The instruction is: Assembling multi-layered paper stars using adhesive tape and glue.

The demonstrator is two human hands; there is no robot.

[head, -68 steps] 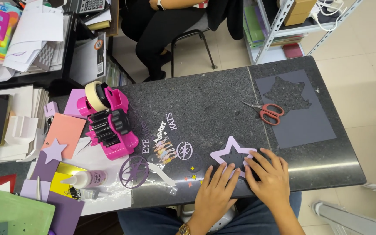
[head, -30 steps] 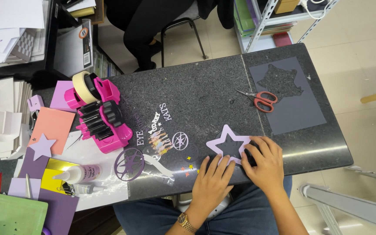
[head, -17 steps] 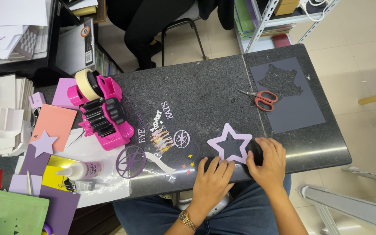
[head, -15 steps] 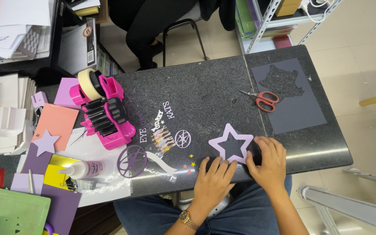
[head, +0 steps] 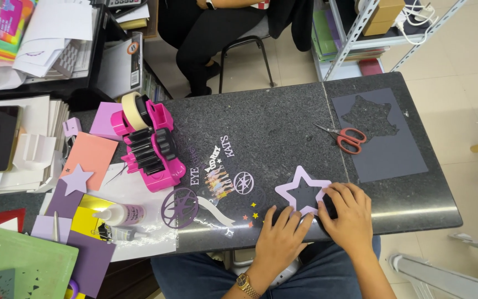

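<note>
A lilac paper star outline (head: 304,188) lies flat near the front edge of the dark stone table (head: 283,127), with a dark star shape inside it. My left hand (head: 282,237) presses down just below the star, fingers spread. My right hand (head: 347,211) rests on the star's lower right points, fingers flat on it. Neither hand grips anything.
Red-handled scissors (head: 347,138) lie on a dark paper sheet with a star cutout (head: 383,144) at the right. A pink tape dispenser (head: 150,147), glue bottle (head: 118,214), purple round cutout (head: 180,207), small lilac star (head: 77,179) and paper stacks sit left. A seated person (head: 217,27) is across.
Both hands and the star stay in almost the same place; the fingers shift slightly over the star's lower edge. Only the camera view has moved a little.
</note>
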